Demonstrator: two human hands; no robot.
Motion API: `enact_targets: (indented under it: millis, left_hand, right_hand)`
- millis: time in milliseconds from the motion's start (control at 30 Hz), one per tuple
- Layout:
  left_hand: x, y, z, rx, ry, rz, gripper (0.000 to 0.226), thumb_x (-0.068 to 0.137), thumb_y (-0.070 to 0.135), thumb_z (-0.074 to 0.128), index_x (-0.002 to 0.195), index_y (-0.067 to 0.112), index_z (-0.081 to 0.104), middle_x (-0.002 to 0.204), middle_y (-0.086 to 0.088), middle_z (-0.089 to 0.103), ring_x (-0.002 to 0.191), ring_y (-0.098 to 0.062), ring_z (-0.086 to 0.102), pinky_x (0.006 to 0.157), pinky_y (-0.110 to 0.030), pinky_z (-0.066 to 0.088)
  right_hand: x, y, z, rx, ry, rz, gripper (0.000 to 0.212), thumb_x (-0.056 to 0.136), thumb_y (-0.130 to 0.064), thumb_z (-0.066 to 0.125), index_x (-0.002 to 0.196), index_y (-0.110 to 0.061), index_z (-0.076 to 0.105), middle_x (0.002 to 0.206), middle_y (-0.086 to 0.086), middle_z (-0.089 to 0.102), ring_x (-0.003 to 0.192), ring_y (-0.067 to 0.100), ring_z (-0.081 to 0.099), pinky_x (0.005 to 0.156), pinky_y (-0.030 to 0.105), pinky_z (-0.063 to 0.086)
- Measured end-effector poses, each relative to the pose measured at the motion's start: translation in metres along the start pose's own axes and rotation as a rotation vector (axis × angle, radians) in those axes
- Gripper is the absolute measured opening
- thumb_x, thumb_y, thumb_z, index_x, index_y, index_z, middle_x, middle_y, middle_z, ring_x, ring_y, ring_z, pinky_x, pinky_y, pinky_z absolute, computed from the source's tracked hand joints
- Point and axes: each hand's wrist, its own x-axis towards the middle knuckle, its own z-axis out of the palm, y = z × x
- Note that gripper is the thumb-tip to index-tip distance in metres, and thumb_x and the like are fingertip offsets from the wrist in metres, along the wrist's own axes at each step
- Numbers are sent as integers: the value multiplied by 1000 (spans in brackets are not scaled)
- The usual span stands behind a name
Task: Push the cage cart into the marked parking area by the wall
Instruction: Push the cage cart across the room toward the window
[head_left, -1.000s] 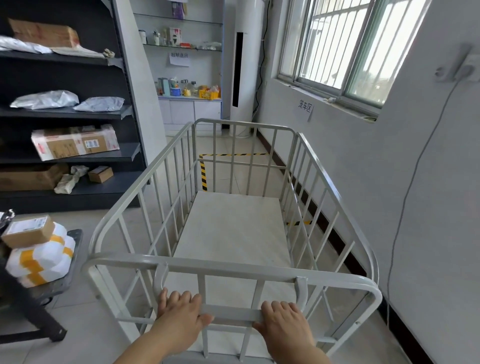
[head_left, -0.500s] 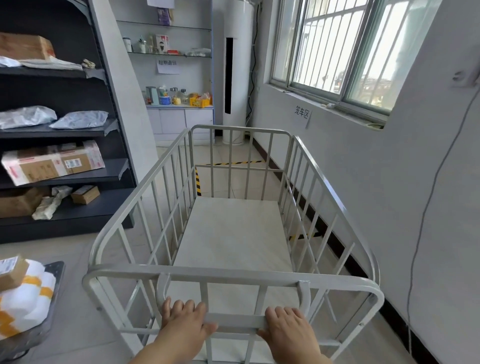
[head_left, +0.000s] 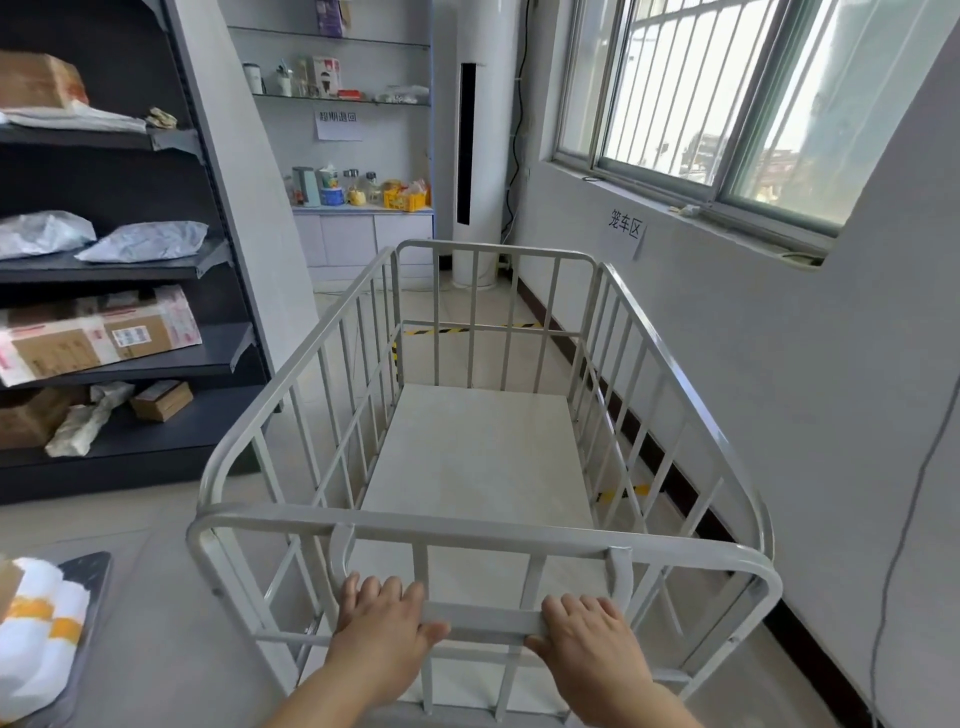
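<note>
An empty white metal cage cart (head_left: 467, 535) with barred sides stands in front of me, running alongside the right wall. My left hand (head_left: 382, 629) and my right hand (head_left: 592, 644) both grip the flat handle bar (head_left: 485, 618) on its near end. Yellow-and-black floor tape (head_left: 467, 329) marks a parking area just beyond the cart's far end, and a short piece (head_left: 623, 492) shows by the wall through the right bars. A paper sign (head_left: 626, 234) hangs on the wall under the window above that area.
Dark shelving (head_left: 130, 270) with parcels and bags lines the left side. A trolley (head_left: 78, 623) with white-and-orange parcels sits at the lower left. A tall white floor air conditioner (head_left: 470, 156) and a cabinet (head_left: 363, 234) stand at the far end. A cable (head_left: 904, 545) hangs down the right wall.
The cart and I have rolled forward along the wall; the shelving and the parcel trolley have slid back to the left. The far tape now lies closer to the cart's front end. Both hands keep their grip.
</note>
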Motion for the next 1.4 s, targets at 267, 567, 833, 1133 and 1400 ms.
enact_targets:
  millis: [267,567,833,1133,1400]
  left_hand:
    - [78,6,-28,15,12,-1,49,96,57,25,126,22,42,127,-3,47,127,-26,35,117,-47,3]
    - [152,12,-51,9,49,7,53,96,59,21,130,22,40,127,-3,47,127,-27,34,116,-47,3]
    - [219,20,-79,12,44,8,54,96,59,19,129,22,40,127,-3,47,127,-27,34,115,-47,4]
    - [310,30,-115,6,43,-1,55,96,58,18,131,21,39,130,-3,45,129,-27,32,116,-47,3]
    - [388,35,-141,7,62,3,55,96,59,17,127,22,40,127,-3,47,127,-27,34,115,-47,6]
  right_hand:
    - [73,35,14,-3,-22,18,52,91,-60,16,60,-30,45,49,-9,46,44,7,48,48,21,44]
    - [145,70,8,138,-223,3,109,50,-69,-33,105,-19,46,104,3,55,99,26,51,91,36,33]
    - [210,103,20,140,-265,18,96,61,-72,-22,110,-20,43,107,2,53,100,23,48,94,34,31]
    - [300,146,39,106,-318,21,74,79,-68,-4,110,-20,43,111,2,53,105,23,48,97,35,30]
    - [374,179,56,95,-360,27,77,73,-68,-6,108,-20,43,108,1,53,103,22,48,97,35,31]
